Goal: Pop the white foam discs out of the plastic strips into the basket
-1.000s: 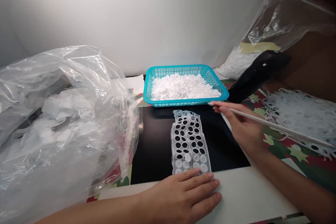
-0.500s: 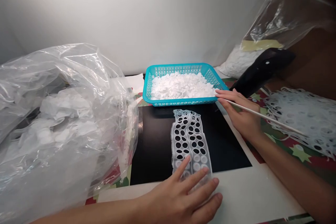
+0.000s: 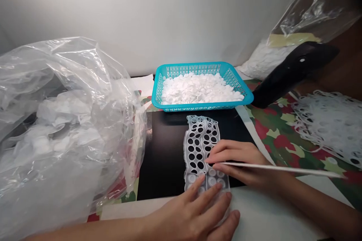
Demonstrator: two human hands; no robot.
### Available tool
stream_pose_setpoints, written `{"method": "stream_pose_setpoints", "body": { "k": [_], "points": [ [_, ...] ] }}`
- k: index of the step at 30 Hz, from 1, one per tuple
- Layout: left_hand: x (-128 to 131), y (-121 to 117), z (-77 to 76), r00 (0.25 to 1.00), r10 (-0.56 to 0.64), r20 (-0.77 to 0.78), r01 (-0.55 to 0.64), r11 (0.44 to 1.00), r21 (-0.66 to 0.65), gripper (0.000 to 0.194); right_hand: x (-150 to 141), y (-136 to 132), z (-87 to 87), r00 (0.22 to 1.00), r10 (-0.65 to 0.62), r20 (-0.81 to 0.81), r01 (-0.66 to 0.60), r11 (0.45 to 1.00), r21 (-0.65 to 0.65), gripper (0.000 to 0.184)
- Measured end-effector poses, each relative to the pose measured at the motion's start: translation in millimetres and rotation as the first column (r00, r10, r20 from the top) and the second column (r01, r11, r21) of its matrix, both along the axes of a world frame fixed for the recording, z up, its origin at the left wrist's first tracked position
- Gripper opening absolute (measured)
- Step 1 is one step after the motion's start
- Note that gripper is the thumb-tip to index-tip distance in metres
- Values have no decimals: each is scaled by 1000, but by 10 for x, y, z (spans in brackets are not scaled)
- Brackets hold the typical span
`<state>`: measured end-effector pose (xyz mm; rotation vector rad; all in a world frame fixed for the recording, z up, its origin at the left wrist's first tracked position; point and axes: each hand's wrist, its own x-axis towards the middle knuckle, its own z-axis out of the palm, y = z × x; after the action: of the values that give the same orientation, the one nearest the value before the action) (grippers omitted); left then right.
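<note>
A clear bag (image 3: pixel 70 120) fills the left side, stuffed with pale, crumpled stuff. The black mat (image 3: pixel 164 150) lies in the middle; far right of it is a pile of holed scraps (image 3: pixel 329 120), and at the mat's far edge stands a blue basket (image 3: pixel 202 106) of white discs (image 3: pixel 198 88). The sheet (image 3: pixel 203 147) lies lengthwise on the mat, near the centre: its far rows are open holes, while its near rows look filled with round pieces. A thin white stick (image 3: pixel 283 168) slants off to the right.

The step in hand seems to be working pieces loose from the sheet, at the border between open and filled rows. The next move would call for a precise push at one piece, with the near end kept flat.

The left hand (image 3: pixel 200 211) is palm down, fingers spread across the sheet's near end, pressing rather than clasping. The right hand (image 3: pixel 246 154) reaches in from the right, stick pinched between thumb and fingers, fingertips low over the sheet's right half; whether the tip touches, I cannot tell
</note>
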<state>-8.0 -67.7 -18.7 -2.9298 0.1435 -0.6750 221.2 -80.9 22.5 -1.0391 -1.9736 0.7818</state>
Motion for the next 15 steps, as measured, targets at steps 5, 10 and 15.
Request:
{"method": "stream_pose_setpoints", "body": {
  "k": [5, 10, 15],
  "points": [
    [0, 1, -9, 1000, -8, -1, 8, 1000, -1, 38, -14, -4, -54, 999, -46, 28, 50, 984, -169, 16],
    [-2, 37, 32, 1000, -15, -20, 15, 1000, -3, 38, -118, -78, -43, 988, -153, 29, 155, 940, -306, 10],
    [8, 19, 13, 1000, -4, 7, 4, 1000, -11, 37, -245, -163, -42, 968, -247, 42, 238, 853, -465, 11]
  ]
}}
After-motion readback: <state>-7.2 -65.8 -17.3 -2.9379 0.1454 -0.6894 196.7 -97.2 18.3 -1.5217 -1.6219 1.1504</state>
